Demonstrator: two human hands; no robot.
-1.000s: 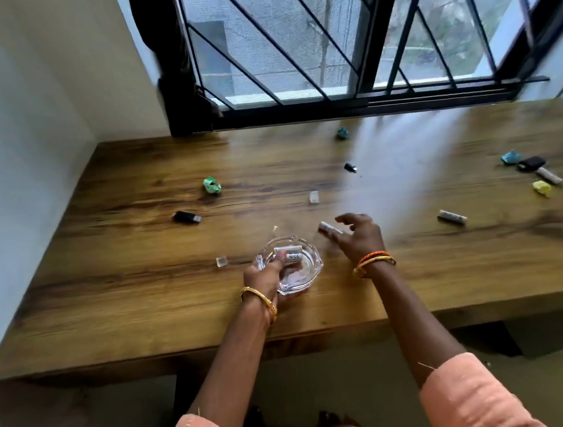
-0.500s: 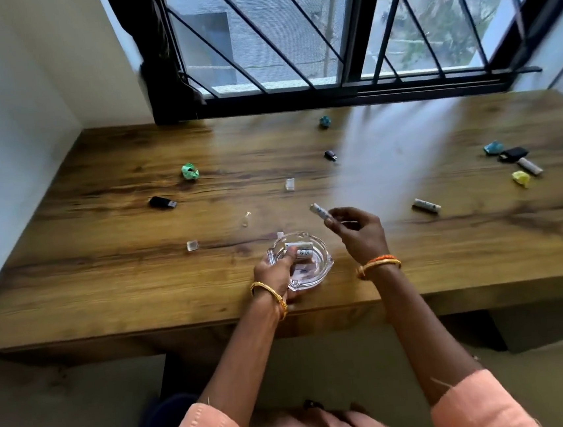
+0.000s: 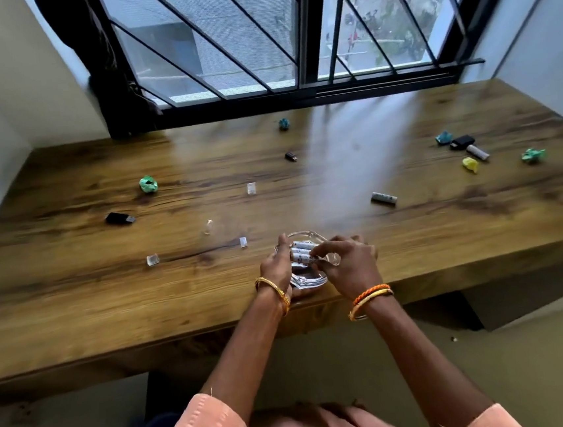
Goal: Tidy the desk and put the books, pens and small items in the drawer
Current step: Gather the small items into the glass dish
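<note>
A clear glass dish [image 3: 309, 282] sits near the front edge of the wooden desk [image 3: 75, 302]. My left hand [image 3: 274, 269] grips its left rim, thumb up over the edge. Two small white cylinders [image 3: 300, 252] lie in the dish. My right hand [image 3: 351, 265] is over the dish's right side, and its fingertips pinch the nearer cylinder. Scattered on the desk are another white cylinder [image 3: 384, 199], several small clear blocks [image 3: 153, 259], a black stick-shaped item [image 3: 119, 218] and a green crumpled paper [image 3: 148, 184].
At the right end lie a teal wad [image 3: 444, 137], a black item [image 3: 461, 142], a grey cylinder [image 3: 477, 152], a yellow piece [image 3: 470, 164] and a green wad [image 3: 533, 155]. A barred window runs along the back. Walls close both ends of the desk.
My right hand lifted a white cylinder from the desk and brought it left and down into the glass dish. My left hand kept hold of the dish rim.
</note>
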